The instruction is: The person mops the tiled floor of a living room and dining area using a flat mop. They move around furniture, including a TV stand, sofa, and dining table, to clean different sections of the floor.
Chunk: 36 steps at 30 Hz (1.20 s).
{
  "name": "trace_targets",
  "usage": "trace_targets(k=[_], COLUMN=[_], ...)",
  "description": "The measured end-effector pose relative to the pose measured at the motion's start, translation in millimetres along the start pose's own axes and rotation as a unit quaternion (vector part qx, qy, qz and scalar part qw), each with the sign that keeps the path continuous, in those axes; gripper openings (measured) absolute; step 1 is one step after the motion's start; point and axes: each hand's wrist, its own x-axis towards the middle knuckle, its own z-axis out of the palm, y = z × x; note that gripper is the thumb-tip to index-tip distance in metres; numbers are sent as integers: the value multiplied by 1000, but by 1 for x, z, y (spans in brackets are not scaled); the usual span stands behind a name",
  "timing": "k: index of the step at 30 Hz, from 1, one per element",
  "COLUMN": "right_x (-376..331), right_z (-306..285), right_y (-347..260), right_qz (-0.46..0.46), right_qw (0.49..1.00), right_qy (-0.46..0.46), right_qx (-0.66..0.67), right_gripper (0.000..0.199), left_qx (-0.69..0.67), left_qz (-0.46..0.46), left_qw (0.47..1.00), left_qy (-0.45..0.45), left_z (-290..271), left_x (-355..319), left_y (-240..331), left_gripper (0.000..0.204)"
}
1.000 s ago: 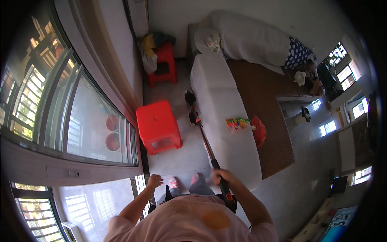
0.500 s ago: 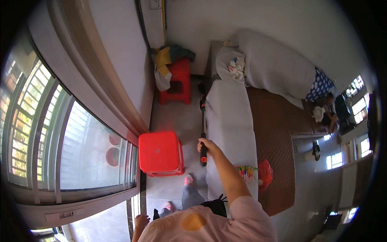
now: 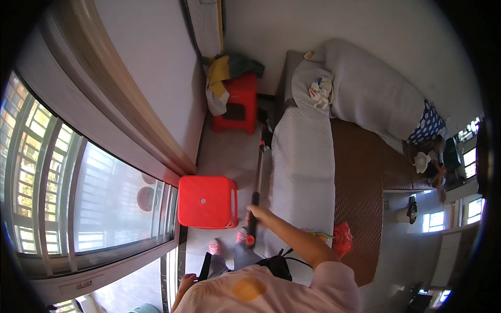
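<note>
With the right hand's (image 3: 258, 214) grip wrapped round the long pole (image 3: 259, 167), its dark head (image 3: 267, 137) between far red stool (image 3: 244, 91) and covered sofa (image 3: 305, 156), work seems under way, but what remains, and the left hand's (image 3: 187, 282) grip, I cannot tell

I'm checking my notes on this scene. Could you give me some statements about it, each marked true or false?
1. The right hand grips a long-handled tool. True.
2. The left hand grips it too. False: that hand is low at the left, apart from the tool.
3. A nearer red stool stands left of the tool. True.
4. Cloths drape over the nearer red stool. False: they drape over the farther red stool.
5. A red bag lies to the right of the tool. True.
6. The person's shoes are green. False: they are pink.
</note>
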Motion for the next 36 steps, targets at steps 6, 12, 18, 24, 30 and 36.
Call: trace_targets(k=[6,12,18,24,30,36], right_x=[66,49,64,109,76,-67], right_z=[85,115,135,82,53,97], right_y=[-48,-46,-38,-56,6,62], right_qz=[-146,-166,-149,-122,-76,36], right_qw=[981,938,970,986,972,954], right_qy=[64,51,27,42,185,45], right_qx=[108,301,191,105,121,294], right_gripper=[16,14,17,18,24,22], left_qx=[-101,-164,-68,-131,-185,-62], left_qz=[59,62,44,21,29,42], left_qw=[992,983,997,988,982,997], left_qy=[51,58,-12,86,36,-3], left_z=[-19,-54,-85,-67,-86,-81], left_x=[-10,-28,9,-42,-17,-13], left_y=[57,25,-50,8,-27,1], left_gripper=[23,23,21,30,29,29])
